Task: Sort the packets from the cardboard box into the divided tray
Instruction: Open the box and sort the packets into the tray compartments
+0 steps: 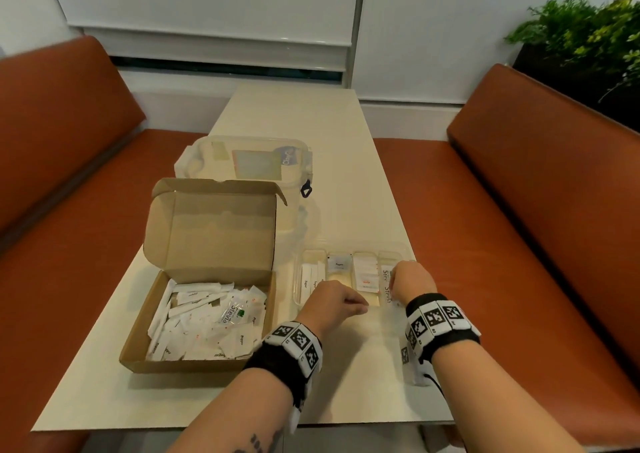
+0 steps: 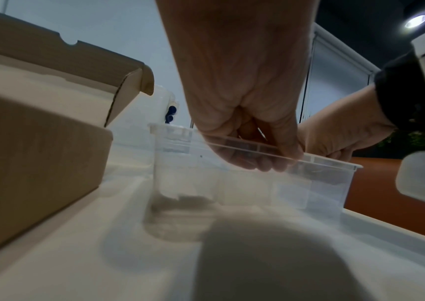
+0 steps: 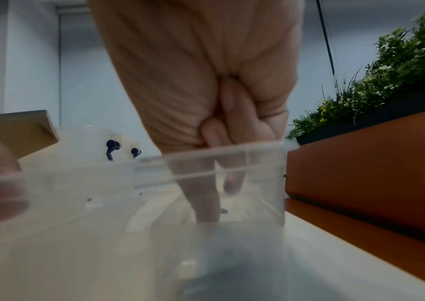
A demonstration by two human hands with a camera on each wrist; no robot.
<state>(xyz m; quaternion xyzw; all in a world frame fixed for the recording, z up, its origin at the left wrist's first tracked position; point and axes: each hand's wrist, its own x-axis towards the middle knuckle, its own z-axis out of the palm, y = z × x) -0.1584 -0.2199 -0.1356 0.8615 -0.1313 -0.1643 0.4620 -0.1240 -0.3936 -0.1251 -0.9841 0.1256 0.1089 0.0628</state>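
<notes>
An open cardboard box [image 1: 138,348] on the table's left holds a heap of white packets [image 1: 207,324]. To its right stands the clear divided tray [image 1: 311,252] with sugar sticks [image 1: 311,283], a pepper packet [image 1: 338,264], red-printed packets [image 1: 366,272] and Stevia packets [image 1: 386,276] in separate compartments. My left hand [image 1: 332,303] grips the tray's near rim [image 2: 322,160], its fingers [image 2: 245,163] inside and the thumb outside. My right hand [image 1: 412,279] reaches into the rightmost compartment. Its fingers [image 3: 206,199] point down to the tray floor, and I see no packet between them.
A clear lidded container [image 1: 249,162] stands behind the box's raised lid [image 1: 214,224]. Orange benches [image 1: 519,210] flank the narrow table on both sides. A green plant [image 1: 588,30] sits behind the right bench. The table's near edge lies just under my forearms.
</notes>
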